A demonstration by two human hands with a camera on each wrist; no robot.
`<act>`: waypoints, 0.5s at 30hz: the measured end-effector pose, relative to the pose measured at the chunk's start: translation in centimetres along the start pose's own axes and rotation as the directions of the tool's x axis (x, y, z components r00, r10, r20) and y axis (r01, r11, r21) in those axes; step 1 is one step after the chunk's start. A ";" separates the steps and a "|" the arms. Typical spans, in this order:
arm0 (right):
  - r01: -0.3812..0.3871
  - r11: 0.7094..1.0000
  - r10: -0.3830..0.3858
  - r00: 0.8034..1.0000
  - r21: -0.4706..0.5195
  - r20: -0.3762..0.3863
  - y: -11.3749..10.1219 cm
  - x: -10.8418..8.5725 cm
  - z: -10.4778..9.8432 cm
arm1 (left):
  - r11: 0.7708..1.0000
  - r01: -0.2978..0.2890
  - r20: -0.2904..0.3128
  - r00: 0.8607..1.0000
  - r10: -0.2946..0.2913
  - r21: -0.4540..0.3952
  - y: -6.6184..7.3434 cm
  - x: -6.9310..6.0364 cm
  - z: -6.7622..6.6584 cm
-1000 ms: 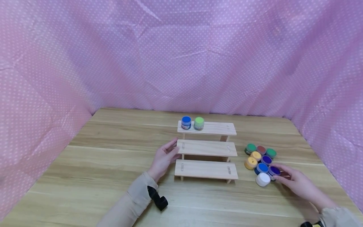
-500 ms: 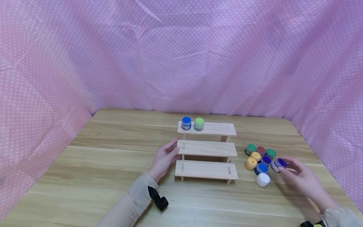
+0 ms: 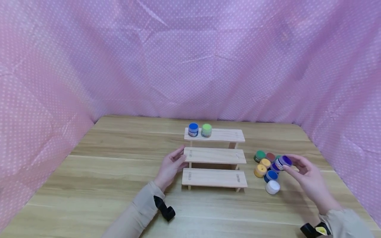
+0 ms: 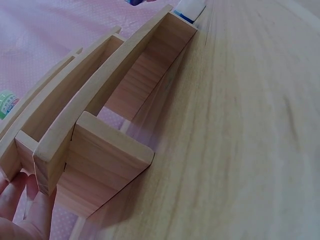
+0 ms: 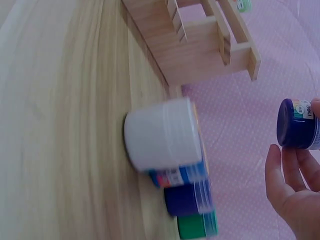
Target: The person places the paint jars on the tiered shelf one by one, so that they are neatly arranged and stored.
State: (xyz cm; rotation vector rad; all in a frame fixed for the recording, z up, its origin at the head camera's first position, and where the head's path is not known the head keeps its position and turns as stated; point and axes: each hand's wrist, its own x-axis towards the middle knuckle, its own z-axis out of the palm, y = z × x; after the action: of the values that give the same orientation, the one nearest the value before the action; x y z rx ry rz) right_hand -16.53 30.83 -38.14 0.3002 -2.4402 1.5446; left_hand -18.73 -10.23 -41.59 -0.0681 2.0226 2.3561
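In the head view, my right hand [image 3: 308, 178] pinches a purple paint jar [image 3: 282, 162] between thumb and fingers, tilted and raised above the group of jars. The right wrist view shows this dark jar [image 5: 295, 125] apart from the table, partly cut off by the frame edge. My left hand [image 3: 170, 167] holds the left end of a three-step wooden display stand [image 3: 214, 155], at its middle step; some fingers are hidden there. On the top step stand a blue paint jar [image 3: 193, 130] and a light green paint jar [image 3: 206, 131].
Right of the stand cluster several jars: a white jar [image 3: 272, 187], a blue one [image 3: 271, 176], yellow jars [image 3: 260, 171], a green one [image 3: 260, 156] and a red-brown one [image 3: 270, 157]. A pink dotted cloth [image 3: 190, 66] hangs behind the wooden table [image 3: 104, 185].
My right hand has taken the purple jar from the group's near right side, lifted it and carried it up and left over the other jars. The left hand stays at the stand.
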 end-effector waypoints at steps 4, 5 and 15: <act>0.040 0.989 -0.044 0.999 0.145 0.022 -0.7 0.2 1.2 | 1.000 -0.005 0.002 1.000 0.005 -0.001 0.0 -0.1 -0.1; 0.034 0.987 -0.039 0.999 0.158 0.028 -0.9 0.3 1.5 | 1.000 -0.002 0.000 1.000 0.002 -0.003 -0.1 -0.1 -0.1; -0.050 0.999 0.051 0.998 -0.015 0.038 -2.7 1.0 4.1 | 1.000 0.002 -0.013 1.000 -0.002 0.005 -0.2 0.0 0.0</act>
State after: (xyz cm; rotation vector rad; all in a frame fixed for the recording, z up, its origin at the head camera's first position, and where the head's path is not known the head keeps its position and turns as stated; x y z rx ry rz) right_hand -17.08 25.97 -37.23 0.2700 -2.5047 1.5557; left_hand -18.67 -10.23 -41.75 -0.0844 2.0336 2.3551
